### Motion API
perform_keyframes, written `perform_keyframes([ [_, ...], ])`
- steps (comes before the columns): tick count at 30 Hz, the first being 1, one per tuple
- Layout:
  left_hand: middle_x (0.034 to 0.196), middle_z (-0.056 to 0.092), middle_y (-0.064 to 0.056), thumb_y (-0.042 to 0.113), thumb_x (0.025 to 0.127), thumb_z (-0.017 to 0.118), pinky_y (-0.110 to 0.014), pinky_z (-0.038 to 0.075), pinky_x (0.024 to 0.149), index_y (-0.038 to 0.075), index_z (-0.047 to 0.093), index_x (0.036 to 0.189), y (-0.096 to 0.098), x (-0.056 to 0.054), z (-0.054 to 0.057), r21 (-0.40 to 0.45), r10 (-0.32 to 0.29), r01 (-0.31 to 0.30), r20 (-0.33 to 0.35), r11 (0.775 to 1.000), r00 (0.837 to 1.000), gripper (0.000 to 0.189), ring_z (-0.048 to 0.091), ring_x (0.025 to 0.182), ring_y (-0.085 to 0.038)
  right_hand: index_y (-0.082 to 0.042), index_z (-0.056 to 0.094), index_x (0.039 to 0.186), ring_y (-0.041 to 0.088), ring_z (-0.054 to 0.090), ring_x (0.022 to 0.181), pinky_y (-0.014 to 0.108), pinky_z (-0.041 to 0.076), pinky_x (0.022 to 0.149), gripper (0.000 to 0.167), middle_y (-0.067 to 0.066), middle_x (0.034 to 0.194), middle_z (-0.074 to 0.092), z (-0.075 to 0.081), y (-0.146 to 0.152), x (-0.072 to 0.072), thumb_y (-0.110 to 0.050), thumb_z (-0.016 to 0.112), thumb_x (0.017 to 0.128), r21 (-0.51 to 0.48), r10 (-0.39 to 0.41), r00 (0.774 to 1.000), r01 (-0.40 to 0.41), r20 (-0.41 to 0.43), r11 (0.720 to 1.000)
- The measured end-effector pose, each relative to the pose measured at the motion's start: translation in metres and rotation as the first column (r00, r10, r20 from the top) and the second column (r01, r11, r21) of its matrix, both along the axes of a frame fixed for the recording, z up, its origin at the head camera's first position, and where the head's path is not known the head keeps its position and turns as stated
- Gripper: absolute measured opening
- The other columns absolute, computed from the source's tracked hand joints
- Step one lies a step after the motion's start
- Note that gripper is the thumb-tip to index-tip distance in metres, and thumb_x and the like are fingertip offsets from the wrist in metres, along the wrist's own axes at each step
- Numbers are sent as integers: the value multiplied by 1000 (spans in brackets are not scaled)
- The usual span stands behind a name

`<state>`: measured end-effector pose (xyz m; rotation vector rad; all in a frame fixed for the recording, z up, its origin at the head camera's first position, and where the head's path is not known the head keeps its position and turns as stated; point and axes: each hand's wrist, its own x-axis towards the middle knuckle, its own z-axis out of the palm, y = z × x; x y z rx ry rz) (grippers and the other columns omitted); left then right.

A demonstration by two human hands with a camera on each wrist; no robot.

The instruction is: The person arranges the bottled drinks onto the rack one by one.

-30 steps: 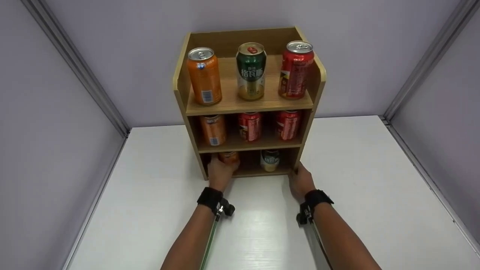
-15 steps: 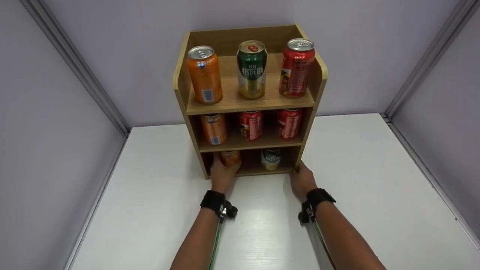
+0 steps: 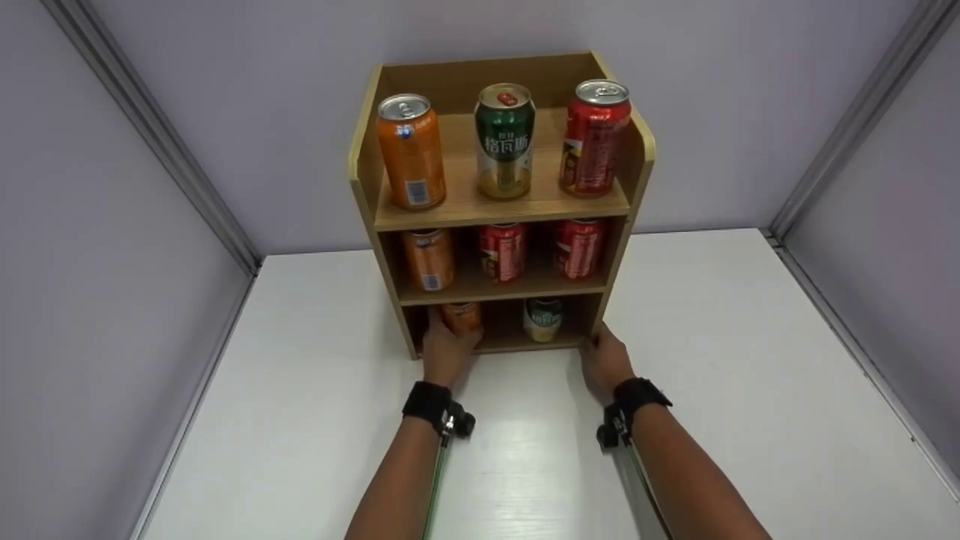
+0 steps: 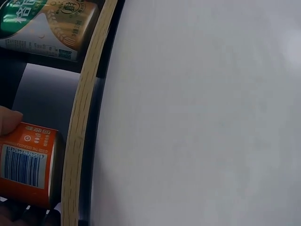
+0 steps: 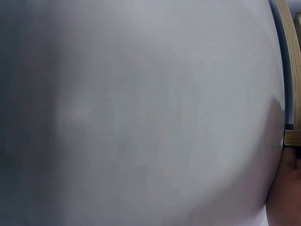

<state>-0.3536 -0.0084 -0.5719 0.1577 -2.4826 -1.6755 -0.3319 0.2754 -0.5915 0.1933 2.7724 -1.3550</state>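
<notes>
My left hand [image 3: 448, 354] reaches into the left part of the lowest tier of a small wooden shelf [image 3: 502, 216]. It grips an orange soda can [image 3: 462, 318]; in the left wrist view this can [image 4: 29, 160] shows its barcode, with a fingertip [image 4: 8, 120] on one side and darker fingers on the other. To its right on the same tier stands a green-and-gold can [image 3: 542, 322]. At the shelf's lower right front corner, my right hand [image 3: 606, 361] holds the side panel; its fingers are partly hidden.
On the top tier stand an orange can [image 3: 411, 154], a green-and-gold can [image 3: 504, 142] and a red can [image 3: 595, 139]. The middle tier holds an orange can [image 3: 430, 261] and two red ones. Grey walls surround the white table [image 3: 300, 390].
My left forearm has shifted slightly to the right, and the view has moved a little. Both hands keep their places at the orange soda can and the shelf's corner.
</notes>
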Motion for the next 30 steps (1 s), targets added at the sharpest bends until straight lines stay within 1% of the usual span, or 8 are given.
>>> perform_keyframes([
  [4, 144, 60, -21, 29, 87, 83, -50, 49, 111, 7, 23, 164, -1, -4, 2, -4, -3, 4, 19, 1000, 1000, 100, 60, 134, -35, -6, 31, 163, 41, 45, 150, 55, 38, 123, 56, 24, 160, 48, 3, -1, 0, -25, 41, 112, -9, -2, 1000, 2, 4, 1000],
  [8, 146, 58, -21, 30, 88, 83, -51, 48, 113, 7, 24, 164, -2, -6, 2, -21, -16, 17, 33, 1000, 999, 99, 59, 136, -35, -7, 31, 163, 41, 45, 151, 55, 37, 123, 55, 24, 160, 47, 3, -1, 0, -24, 41, 112, -14, -8, 1000, 9, 10, 1000],
  [11, 146, 59, -21, 29, 88, 83, -51, 47, 114, 7, 27, 162, -3, -7, 0, -31, -30, 31, 31, 999, 999, 95, 58, 137, -35, -7, 31, 163, 42, 44, 151, 56, 37, 123, 55, 24, 160, 47, 1, -1, 0, -25, 41, 112, -15, -13, 1000, 13, 21, 1000],
  [17, 141, 63, -20, 29, 88, 84, -50, 50, 111, 5, 32, 159, -6, -7, -3, -67, -43, 44, 4, 997, 999, 91, 62, 132, -34, -8, 31, 163, 43, 45, 150, 57, 38, 122, 55, 25, 160, 48, -2, -1, -2, -25, 41, 112, -23, -11, 1000, 12, 20, 1000],
  [21, 139, 65, -19, 30, 89, 83, -49, 52, 108, 6, 30, 160, -8, -6, -3, -81, -53, 53, -2, 995, 999, 92, 64, 130, -34, -7, 33, 162, 43, 46, 149, 56, 39, 121, 54, 25, 158, 50, -3, -1, -4, -23, 42, 112, -21, -13, 1000, 13, 19, 1000],
  [25, 139, 65, -18, 30, 89, 82, -48, 53, 106, 7, 27, 162, -10, -4, -3, -78, -71, 71, -2, 994, 997, 94, 65, 128, -33, -6, 32, 163, 42, 46, 149, 56, 39, 122, 55, 26, 158, 49, -2, -2, -5, -22, 42, 111, -16, -14, 1000, 14, 24, 1000],
  [28, 141, 64, -19, 29, 89, 83, -49, 52, 108, 6, 26, 162, -10, -5, -3, -68, -88, 88, 1, 994, 996, 96, 64, 131, -34, -7, 30, 164, 42, 44, 151, 56, 37, 123, 57, 25, 160, 47, -3, 0, -6, -22, 42, 111, -18, -14, 999, 15, 31, 1000],
  [30, 144, 62, -21, 29, 89, 84, -50, 50, 110, 5, 25, 162, -10, -6, -1, -67, -99, 101, 22, 993, 995, 97, 62, 133, -35, -7, 29, 165, 42, 44, 151, 56, 37, 123, 57, 25, 161, 47, -4, 2, -6, -22, 42, 111, -15, -12, 999, 12, 32, 1000],
])
